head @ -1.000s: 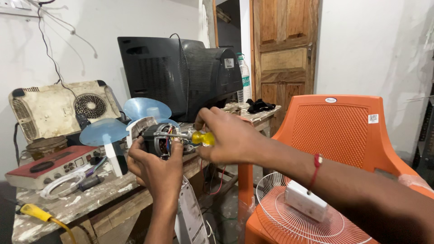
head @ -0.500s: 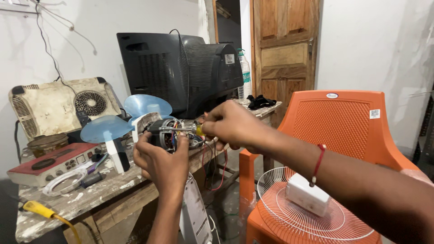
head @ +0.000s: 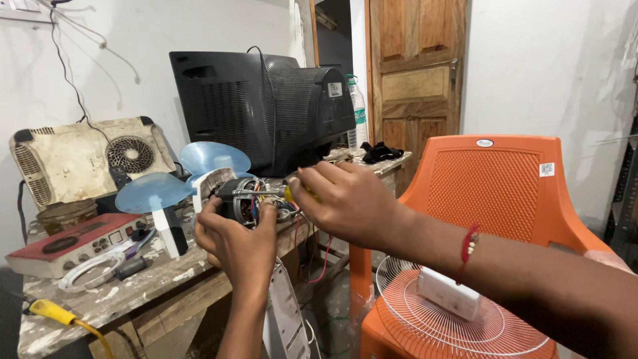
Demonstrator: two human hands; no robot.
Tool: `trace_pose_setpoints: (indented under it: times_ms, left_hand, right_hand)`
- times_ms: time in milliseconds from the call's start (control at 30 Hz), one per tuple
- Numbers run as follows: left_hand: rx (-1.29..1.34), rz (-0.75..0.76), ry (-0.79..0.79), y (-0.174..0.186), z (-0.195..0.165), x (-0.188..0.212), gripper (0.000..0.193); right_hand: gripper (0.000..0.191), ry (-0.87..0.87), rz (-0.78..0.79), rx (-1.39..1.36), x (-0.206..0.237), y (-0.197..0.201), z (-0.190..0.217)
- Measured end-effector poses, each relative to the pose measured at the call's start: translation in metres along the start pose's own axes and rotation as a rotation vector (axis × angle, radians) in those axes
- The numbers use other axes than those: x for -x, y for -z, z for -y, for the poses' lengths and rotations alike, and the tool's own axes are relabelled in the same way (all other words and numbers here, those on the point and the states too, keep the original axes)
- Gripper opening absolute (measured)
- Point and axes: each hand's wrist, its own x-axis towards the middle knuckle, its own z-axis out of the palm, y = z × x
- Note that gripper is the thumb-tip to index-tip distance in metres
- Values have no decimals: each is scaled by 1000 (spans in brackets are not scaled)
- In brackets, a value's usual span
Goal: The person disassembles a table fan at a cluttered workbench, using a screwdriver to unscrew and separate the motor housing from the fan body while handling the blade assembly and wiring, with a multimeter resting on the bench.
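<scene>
My left hand point(head: 236, 236) grips a small fan motor point(head: 240, 196) with exposed windings and coloured wires, held up over the bench edge. Light blue fan blades point(head: 179, 176) stick out behind the motor on the left. My right hand point(head: 345, 203) is closed around a screwdriver point(head: 269, 193) with a yellow handle; its metal shaft points left onto the motor's top. A red bracelet sits on my right wrist.
A worn wooden bench point(head: 133, 289) carries a black tube television point(head: 266, 110), a beige appliance point(head: 80, 159), a red and white device point(head: 66, 242) and cables. An orange plastic chair point(head: 492, 199) on the right holds a white fan grille point(head: 452, 326) and a white box. A wooden door point(head: 415, 80) stands behind.
Both hands with the motor and screwdriver have shifted slightly; the right hand moved a little to the right along the screwdriver. The view has drifted a bit.
</scene>
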Motion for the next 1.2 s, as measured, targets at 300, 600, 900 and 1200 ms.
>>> trace_pose_setpoints:
  times_ms: [300,600,900,1200]
  left_hand:
    - [-34,-3,16,0,-1,-1,79]
    - [-8,-31,-12,1,1,3,81]
    - [11,-38,8,4,1,2,76]
    - [1,-56,6,3,2,4,78]
  right_hand:
    - [37,-845,515,-805,-25,-14,-14]
    - [19,10,-2,-88,-7,8,-6]
    - [25,-843,578,-695,-28,1,-6]
    - [23,-117,76,-269,-16,11,-14]
